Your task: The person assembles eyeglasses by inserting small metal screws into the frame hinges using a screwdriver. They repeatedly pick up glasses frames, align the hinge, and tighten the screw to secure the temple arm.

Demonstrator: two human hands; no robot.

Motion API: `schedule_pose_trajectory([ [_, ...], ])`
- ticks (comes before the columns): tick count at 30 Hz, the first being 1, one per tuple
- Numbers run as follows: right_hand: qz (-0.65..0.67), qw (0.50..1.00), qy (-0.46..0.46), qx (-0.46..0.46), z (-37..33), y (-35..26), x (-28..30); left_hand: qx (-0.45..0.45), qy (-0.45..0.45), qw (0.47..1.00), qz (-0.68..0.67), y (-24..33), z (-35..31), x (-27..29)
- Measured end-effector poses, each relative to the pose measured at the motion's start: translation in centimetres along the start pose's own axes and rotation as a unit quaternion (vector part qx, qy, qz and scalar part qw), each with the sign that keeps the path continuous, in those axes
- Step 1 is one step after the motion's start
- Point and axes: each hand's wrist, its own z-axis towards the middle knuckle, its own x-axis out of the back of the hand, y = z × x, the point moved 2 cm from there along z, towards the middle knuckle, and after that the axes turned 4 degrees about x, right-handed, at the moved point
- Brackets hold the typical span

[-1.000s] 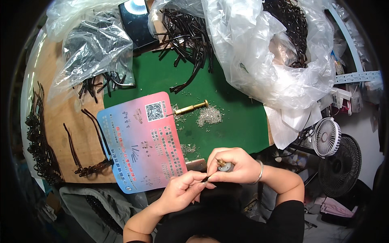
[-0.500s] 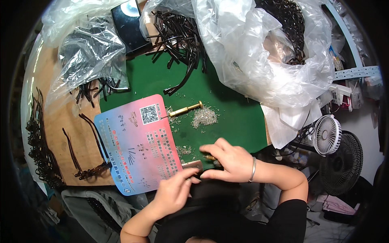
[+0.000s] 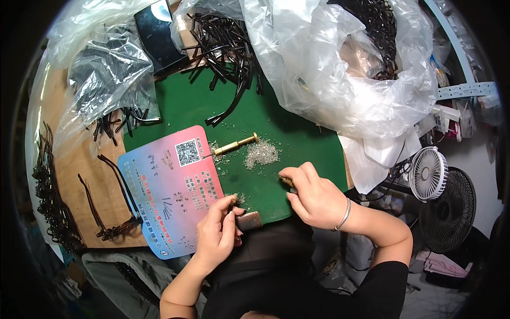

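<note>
My left hand [image 3: 217,234] is at the mat's near edge beside a brown ridged block [image 3: 249,219]. Its thumb and fingers pinch a small dark piece [image 3: 232,206], mostly hidden by the fingertips. To the right, my right hand [image 3: 314,198] is closed on a small brass-coloured tool [image 3: 286,181] whose end points up and left; the palm covers the rest. Beyond the hands lies a pile of tiny shiny metal parts [image 3: 262,153], seemingly screws. A brass screwdriver [image 3: 234,144] rests near it, its thin tip over the pink-and-blue printed sheet [image 3: 159,212].
The green mat [image 3: 297,133] covers the wooden table [image 3: 79,165]. Dark eyeglass temples [image 3: 228,48] are heaped at the back, beside a phone [image 3: 158,40]. A glasses frame [image 3: 122,227] lies left. Plastic bags [image 3: 319,69] stand behind; a white fan [image 3: 428,174] is at right.
My right hand has moved right and slightly up with the brass-coloured tool, away from my left hand. My left hand has risen slightly and moved left, pinching the dark piece.
</note>
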Motion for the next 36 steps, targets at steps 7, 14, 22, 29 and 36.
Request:
schedule_pose_trajectory([
  [7, -0.145, 0.982, 0.096, 0.078, 0.5, -0.2, -1.9, -0.059, 0.023, 0.996, 0.058, -0.4, -0.2, 0.0],
  [14, -0.169, 0.982, 0.076, 0.048, 1.1, -0.8, -2.1, -0.027, -0.008, 0.999, 0.029, 0.1, 0.1, 0.2],
  [22, -0.198, 0.975, 0.080, 0.062, 0.9, -0.7, -2.4, 0.065, -0.045, 0.983, -0.167, -0.1, 0.2, 1.3],
  [29, -0.207, 0.972, 0.067, 0.089, 1.2, -0.5, -2.3, 0.047, -0.018, 0.991, -0.121, -0.2, 0.2, 0.3],
  [36, 0.009, 0.996, -0.057, 0.063, 1.3, -2.3, -2.1, -0.083, 0.078, 0.989, 0.098, -1.0, 0.5, -0.6],
])
